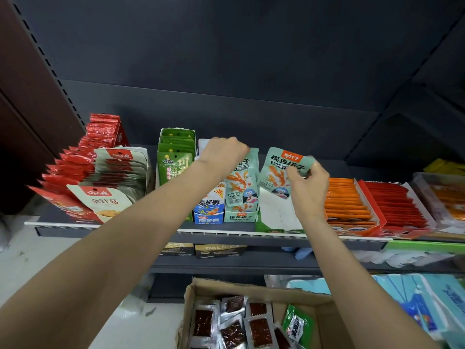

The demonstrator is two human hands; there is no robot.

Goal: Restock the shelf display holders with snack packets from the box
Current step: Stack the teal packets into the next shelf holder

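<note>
A mint-green snack packet (283, 172) is pinched at its right edge by the right hand (308, 183) and held upright above a nearly empty display holder (279, 215) on the shelf (226, 234). The tops of matching packets (241, 182) in the neighbouring holder are gripped by the curled fingers of the left hand (222, 153). Below, dark-red packets (234, 323) are kept in a cardboard box (251, 288).
</note>
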